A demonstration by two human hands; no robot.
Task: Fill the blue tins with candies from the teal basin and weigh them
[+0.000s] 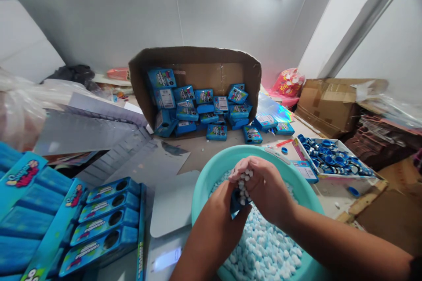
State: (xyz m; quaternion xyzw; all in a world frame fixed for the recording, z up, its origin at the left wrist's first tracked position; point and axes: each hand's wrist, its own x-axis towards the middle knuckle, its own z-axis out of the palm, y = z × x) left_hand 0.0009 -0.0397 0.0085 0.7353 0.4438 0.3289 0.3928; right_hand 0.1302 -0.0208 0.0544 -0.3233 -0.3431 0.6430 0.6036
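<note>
Both my hands meet over a teal basin (211, 171) full of small white and pale blue candies (263, 241). My left hand (220, 210) is closed around a small blue box (235, 204), mostly hidden by the fingers. My right hand (263, 186) is cupped around a handful of white candies (244, 184), held right at the box's top. Some candies show between the fingers.
A tipped cardboard carton (198, 68) spills several blue boxes behind the basin. A tray of blue caps (332, 158) sits at right. Blue display packs with round openings (102, 219) lie at left. A white scale (168, 250) stands beside the basin. Cardboard boxes (329, 103) stand far right.
</note>
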